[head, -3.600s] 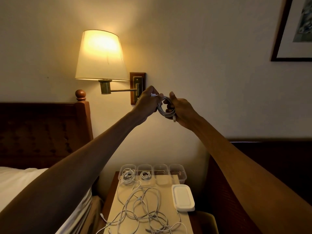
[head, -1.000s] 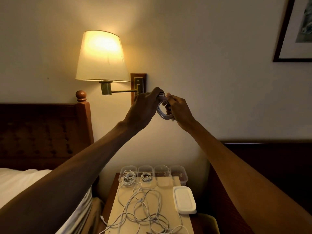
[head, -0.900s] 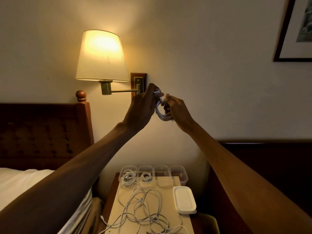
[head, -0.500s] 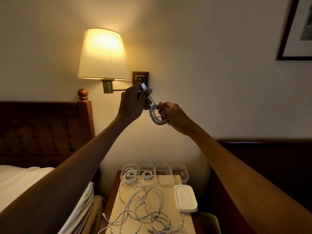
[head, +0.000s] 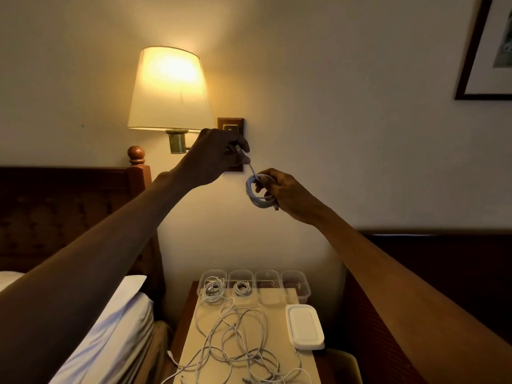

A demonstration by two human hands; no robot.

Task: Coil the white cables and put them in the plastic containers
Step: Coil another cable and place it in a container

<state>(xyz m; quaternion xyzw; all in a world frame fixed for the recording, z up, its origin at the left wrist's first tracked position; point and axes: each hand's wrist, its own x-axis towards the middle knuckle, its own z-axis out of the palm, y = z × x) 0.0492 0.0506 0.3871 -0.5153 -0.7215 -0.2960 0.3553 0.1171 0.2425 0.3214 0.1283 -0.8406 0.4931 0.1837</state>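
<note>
My right hand (head: 288, 192) gripped the cable coil (head: 259, 194) mid-air, well above the containers (head: 267, 272); my left hand (head: 216, 156) pinched its plug end (head: 238, 148). Tail probably wanted a snug wrap round the loops so the coil held.

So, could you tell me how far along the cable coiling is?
Done: the leftmost container and second container are filled. In hand: the right hand holds a coiled cable, the left hand pinching its end. Left: the tangled cables on the nightstand.
</note>
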